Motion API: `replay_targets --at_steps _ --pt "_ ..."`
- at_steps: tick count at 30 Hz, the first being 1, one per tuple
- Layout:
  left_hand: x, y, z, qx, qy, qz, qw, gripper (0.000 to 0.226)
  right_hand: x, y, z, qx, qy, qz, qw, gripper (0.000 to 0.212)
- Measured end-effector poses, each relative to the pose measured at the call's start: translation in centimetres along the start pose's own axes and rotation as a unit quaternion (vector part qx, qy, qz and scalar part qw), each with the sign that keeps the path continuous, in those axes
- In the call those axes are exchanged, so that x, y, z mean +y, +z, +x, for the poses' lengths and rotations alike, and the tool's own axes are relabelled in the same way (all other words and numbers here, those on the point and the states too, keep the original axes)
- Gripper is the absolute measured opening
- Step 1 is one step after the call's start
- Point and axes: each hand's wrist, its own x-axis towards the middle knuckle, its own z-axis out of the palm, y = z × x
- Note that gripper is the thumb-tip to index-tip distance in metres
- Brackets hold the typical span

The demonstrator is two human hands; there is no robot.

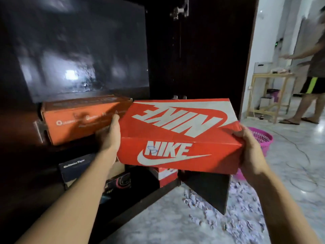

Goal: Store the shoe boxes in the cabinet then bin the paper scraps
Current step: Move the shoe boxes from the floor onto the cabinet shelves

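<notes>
I hold a red Nike shoe box (179, 136) level in front of the dark cabinet (193, 59). My left hand (110, 133) grips its left end and my right hand (250, 148) grips its right end. An orange shoe box (79, 118) lies on the cabinet's middle shelf, just left of the held box. On the shelf below sit a dark blue box (75, 166) and a small red-and-white box (167, 175). White paper scraps (233, 213) are strewn over the floor at the right. A pink basket (263, 138) stands on the floor behind my right hand.
An open cabinet door (211, 191) juts out over the floor below the held box. Another person (311, 81) stands at the far right beside a wooden table (269, 95). A thin cable (299, 152) runs across the marble floor.
</notes>
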Motion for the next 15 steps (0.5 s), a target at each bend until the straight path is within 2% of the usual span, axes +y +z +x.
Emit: replay_targets --at_steps 1,4,6,10,13,15 --pt "1.4 0.2 0.5 0.029 0.024 -0.001 0.999 0.045 -0.8 1.0 1.0 0.000 -0.019 0.009 1.000 0.064" --pt "5.0 0.4 2.0 0.104 0.101 0.001 0.989 0.054 -2.3 3.2 4.4 -0.035 -0.052 0.023 0.998 0.034" --pt "6.9 0.2 3.1 0.137 0.137 -0.001 0.981 0.049 -3.1 5.3 6.2 -0.057 -0.064 0.039 0.996 0.031" --pt "10.0 -1.1 5.7 0.180 0.210 0.028 0.961 0.031 -4.3 11.3 9.6 -0.102 -0.113 0.037 0.988 0.047" --pt "11.8 -2.4 7.7 0.237 0.239 0.053 0.940 0.037 -3.7 15.5 12.1 -0.155 -0.109 0.014 0.982 0.072" --pt "12.7 -3.2 9.4 0.265 0.240 0.072 0.931 0.041 -3.1 18.0 13.8 -0.163 -0.087 0.017 0.983 0.073"
